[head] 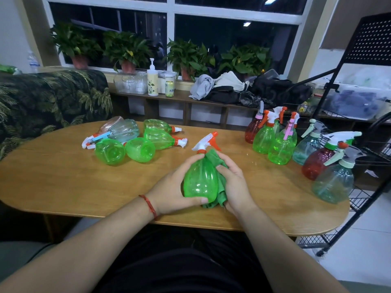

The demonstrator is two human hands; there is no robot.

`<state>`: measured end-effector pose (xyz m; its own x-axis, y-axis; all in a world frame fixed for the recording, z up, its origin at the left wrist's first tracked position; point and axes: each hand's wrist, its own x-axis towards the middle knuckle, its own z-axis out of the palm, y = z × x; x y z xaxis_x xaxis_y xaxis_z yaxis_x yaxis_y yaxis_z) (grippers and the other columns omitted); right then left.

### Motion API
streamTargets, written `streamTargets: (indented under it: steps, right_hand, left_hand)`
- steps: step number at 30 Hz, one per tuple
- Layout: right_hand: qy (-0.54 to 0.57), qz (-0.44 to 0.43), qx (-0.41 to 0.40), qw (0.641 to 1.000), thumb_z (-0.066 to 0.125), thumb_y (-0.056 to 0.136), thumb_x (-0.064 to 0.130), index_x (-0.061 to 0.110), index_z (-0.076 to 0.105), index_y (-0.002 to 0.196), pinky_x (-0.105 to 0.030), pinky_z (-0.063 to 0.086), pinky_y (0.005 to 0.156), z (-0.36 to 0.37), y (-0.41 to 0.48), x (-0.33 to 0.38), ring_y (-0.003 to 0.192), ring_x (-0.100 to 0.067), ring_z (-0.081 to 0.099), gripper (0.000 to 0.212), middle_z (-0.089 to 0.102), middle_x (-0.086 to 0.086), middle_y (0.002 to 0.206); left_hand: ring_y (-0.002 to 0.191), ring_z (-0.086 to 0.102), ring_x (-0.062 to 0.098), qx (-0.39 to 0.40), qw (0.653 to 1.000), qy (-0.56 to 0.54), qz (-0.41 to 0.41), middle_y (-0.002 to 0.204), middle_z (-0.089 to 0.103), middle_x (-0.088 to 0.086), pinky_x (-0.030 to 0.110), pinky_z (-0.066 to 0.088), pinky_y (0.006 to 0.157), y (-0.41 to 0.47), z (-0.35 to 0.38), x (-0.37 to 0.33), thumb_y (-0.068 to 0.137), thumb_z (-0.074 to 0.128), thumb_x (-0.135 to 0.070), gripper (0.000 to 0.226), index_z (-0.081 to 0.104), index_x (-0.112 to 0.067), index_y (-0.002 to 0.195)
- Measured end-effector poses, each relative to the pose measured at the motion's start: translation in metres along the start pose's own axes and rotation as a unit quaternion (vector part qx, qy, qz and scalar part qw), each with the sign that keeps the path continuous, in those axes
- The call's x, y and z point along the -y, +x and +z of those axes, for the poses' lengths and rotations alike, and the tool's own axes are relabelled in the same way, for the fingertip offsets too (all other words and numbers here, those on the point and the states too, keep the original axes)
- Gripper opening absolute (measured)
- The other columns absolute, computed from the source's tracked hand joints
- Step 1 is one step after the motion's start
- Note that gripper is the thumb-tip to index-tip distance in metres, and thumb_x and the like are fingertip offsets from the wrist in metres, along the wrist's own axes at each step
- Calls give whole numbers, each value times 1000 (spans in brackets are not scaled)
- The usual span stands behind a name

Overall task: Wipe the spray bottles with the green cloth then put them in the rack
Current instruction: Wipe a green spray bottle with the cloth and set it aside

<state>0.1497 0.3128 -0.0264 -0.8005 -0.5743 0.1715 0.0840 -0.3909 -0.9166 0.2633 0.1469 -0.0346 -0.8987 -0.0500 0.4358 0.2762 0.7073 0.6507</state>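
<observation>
A person sits at a wooden desk (63,176). In the middle of the frame, both hands hold one green spray bottle (200,178). It is a little above the desk, with its white and orange top pointing up and away.

The left hand (173,187) is wrapped round the left side of the bottle, with the thumb near the bottom. A red string band (149,205) sits on that wrist.

The right hand (234,182) grips the green cloth (213,157) and presses it against the right side of the bottle. The cloth is bunched up between the palm and the bottle. A bit hangs down near the bottle's bottom.

In the upper left part of the desk, a pile of bottles (138,149) lies on its side. Most are green.

On the right part of the desk, more bottles (280,148) stand up, close together. They are green, red and pale blue.

The black wire rack (359,199) stands at the right edge of the frame, just beside the desk.

At the top of the frame, potted plants (127,47) sit by a dark window.
</observation>
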Motion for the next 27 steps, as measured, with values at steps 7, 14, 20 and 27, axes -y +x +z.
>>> streamTargets:
  steps: [7, 14, 20, 27]
  right_hand:
    - [-23, -9, -3, 1000, 44, 110, -3, 20, 74, 132, -57, 55, 108, -1, -5, 0, 125, -34, 70, 43, 74, -10, 133]
    - [-191, -158, 21, 968, 55, 98, -13, 25, 77, 127, -46, 42, 124, -4, -6, -8, 138, -18, 60, 52, 70, 5, 139]
    - [-187, -139, 8, 973, 54, 102, -12, 36, 78, 124, -45, 46, 121, -5, -3, -9, 133, -15, 64, 58, 73, 7, 135]
    - [-92, -84, -32, 992, 49, 106, -8, 36, 81, 118, -52, 53, 113, -7, 0, -6, 125, -23, 70, 56, 76, 0, 130]
  left_hand:
    - [131, 56, -5, -35, 999, -23, -36, 149, 51, -23, 23, 48, 110, 1, 3, 0, 79, 92, -47, 107, 21, -50, 159]
    - [136, 46, -12, -161, 983, -44, -80, 155, 46, -13, 13, 37, 112, 15, 5, 7, 80, 92, -42, 101, 26, -56, 156]
    - [120, 55, -5, -183, 970, -73, -140, 145, 46, -7, 13, 43, 102, 27, 9, -5, 71, 95, -43, 98, 31, -61, 145]
    - [111, 75, 29, -134, 887, -391, -206, 137, 68, 11, 57, 60, 98, 37, 2, -14, 104, 67, -15, 48, 54, -34, 146]
